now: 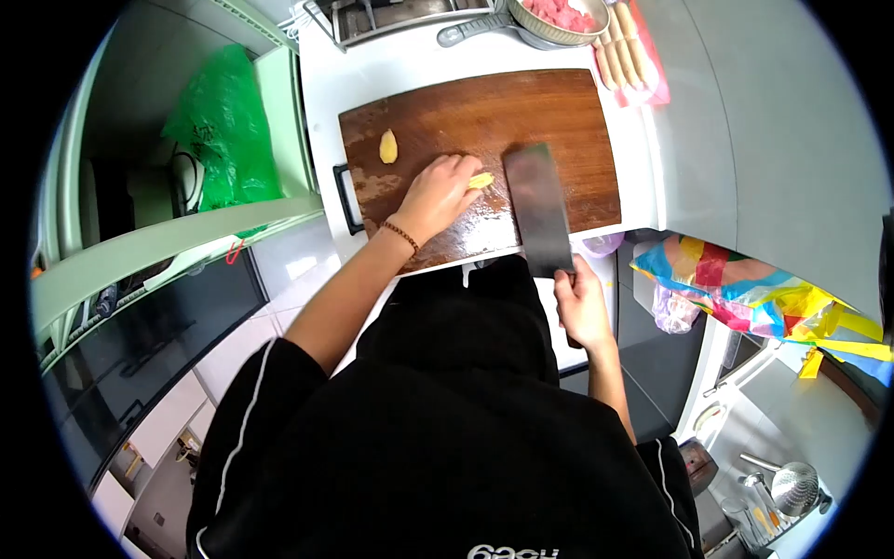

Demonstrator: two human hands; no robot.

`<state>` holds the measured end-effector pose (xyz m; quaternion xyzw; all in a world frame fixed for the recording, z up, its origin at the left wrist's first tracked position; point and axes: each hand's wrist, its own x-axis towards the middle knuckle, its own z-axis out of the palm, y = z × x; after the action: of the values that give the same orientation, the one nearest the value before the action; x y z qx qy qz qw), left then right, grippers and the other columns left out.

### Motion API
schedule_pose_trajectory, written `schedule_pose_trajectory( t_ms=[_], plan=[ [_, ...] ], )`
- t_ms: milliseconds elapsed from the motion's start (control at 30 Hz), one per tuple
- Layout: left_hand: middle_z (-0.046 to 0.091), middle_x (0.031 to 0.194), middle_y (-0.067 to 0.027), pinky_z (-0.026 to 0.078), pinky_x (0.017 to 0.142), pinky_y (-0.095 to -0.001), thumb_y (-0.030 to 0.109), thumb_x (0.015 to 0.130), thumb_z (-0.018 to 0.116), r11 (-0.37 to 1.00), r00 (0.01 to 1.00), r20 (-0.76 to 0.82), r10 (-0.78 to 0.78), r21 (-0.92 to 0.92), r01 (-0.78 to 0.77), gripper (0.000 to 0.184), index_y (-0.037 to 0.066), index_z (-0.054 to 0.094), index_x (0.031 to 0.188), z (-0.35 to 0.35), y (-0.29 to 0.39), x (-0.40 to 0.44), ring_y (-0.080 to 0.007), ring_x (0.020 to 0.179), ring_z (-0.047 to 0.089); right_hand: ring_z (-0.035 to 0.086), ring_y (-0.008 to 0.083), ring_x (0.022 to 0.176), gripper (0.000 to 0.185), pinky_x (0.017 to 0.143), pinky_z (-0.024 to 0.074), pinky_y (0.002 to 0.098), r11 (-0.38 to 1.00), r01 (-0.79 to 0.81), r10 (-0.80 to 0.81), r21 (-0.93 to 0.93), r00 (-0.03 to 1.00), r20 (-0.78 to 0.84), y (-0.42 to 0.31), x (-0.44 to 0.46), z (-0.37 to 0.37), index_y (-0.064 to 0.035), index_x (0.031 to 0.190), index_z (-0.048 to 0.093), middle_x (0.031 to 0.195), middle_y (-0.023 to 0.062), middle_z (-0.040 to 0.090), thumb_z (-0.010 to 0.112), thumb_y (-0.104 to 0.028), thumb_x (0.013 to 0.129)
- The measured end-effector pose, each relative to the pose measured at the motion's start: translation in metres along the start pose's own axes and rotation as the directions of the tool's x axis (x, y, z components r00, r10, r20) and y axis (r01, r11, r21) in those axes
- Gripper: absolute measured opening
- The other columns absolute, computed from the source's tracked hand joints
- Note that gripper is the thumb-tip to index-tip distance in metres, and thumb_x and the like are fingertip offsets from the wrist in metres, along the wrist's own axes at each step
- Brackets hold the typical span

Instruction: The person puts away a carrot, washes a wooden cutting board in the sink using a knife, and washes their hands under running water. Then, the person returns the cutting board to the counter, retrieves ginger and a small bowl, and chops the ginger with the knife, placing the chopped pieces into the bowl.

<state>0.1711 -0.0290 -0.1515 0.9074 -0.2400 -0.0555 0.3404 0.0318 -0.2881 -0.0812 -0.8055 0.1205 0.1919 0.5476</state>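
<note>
My left hand [440, 194] rests on the wooden cutting board [484, 116], fingers bent around pale yellow ginger [480, 181]. Part of the ginger sticks out to the right of the fingertips; the hand covers the rest. Gripped by its handle in my right hand [585, 306] is a broad cleaver [541, 212]. Its blade reaches over the right half of the board, a little to the right of the ginger and apart from it. A separate ginger slice [388, 146] lies at the board's upper left. Near my left hand the board looks wet.
Beyond the board stand a pan [564, 34] with pinkish-red meat and a gas stove [400, 17]. Pale rolls [624, 56] lie on pink plastic at upper right. A black handle [348, 198] juts from the board's left side. Colourful bags [736, 284] hang at right.
</note>
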Motion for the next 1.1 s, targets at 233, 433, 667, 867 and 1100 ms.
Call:
schedule_pose_trajectory(
  t_ms=[233,433,667,867,1100],
  plan=[
    [0.064,0.100,-0.0084,0.049,0.087,-0.0420,0.013,0.078,0.082,1.000,0.940,-0.340,-0.020,0.000,0.021,0.030,0.003,0.068,0.104,0.020,0.011,-0.026,-0.0304,0.097,0.058,0.063,0.0487,0.063,0.014,0.058,0.0485,0.0571,0.783,0.072,-0.126,-0.618,0.991,-0.044,-0.025,0.016,0.024,-0.0030,0.094,0.048,0.069,0.0249,0.064,0.057,-0.012,0.098],
    [0.064,0.099,-0.0069,0.051,0.085,-0.0386,0.008,0.080,0.079,0.993,0.937,-0.331,0.108,-0.007,-0.117,0.017,0.003,0.070,0.093,0.020,-0.003,-0.024,-0.0267,0.095,0.060,0.060,0.0461,0.060,0.011,0.054,0.0454,0.0517,0.806,0.106,-0.158,-0.583,0.987,-0.040,-0.017,0.017,0.031,-0.0010,0.093,0.048,0.064,0.0236,0.059,0.058,-0.005,0.096],
    [0.063,0.095,-0.0087,0.056,0.079,-0.0374,0.005,0.080,0.077,0.957,0.932,-0.245,0.269,-0.043,-0.288,0.014,0.001,0.069,0.090,0.031,-0.016,-0.012,-0.0257,0.087,0.062,0.061,0.0441,0.059,0.011,0.053,0.0463,0.0510,0.753,0.122,-0.163,-0.647,0.987,-0.004,-0.031,0.014,0.026,-0.0017,0.091,0.049,0.063,0.0217,0.058,0.059,-0.004,0.095],
    [0.062,0.093,-0.0089,0.056,0.077,-0.0368,0.005,0.081,0.074,0.955,0.933,-0.216,0.289,-0.002,-0.296,0.011,0.000,0.069,0.090,0.031,-0.018,-0.006,-0.0255,0.089,0.061,0.063,0.0442,0.061,0.014,0.055,0.0501,0.0528,0.657,0.093,-0.107,-0.748,0.994,0.031,-0.046,0.007,0.033,-0.0028,0.091,0.047,0.067,0.0213,0.062,0.060,-0.007,0.095],
    [0.064,0.096,-0.0082,0.057,0.078,-0.0354,0.004,0.081,0.074,0.962,0.940,-0.213,0.267,0.005,-0.272,0.010,0.000,0.069,0.089,0.034,-0.022,-0.010,-0.0249,0.088,0.063,0.060,0.0464,0.059,0.011,0.053,0.0436,0.0541,0.795,0.160,-0.175,-0.585,0.984,0.031,-0.035,0.044,0.038,-0.0015,0.091,0.048,0.063,0.0247,0.058,0.057,-0.004,0.096]
  ],
)
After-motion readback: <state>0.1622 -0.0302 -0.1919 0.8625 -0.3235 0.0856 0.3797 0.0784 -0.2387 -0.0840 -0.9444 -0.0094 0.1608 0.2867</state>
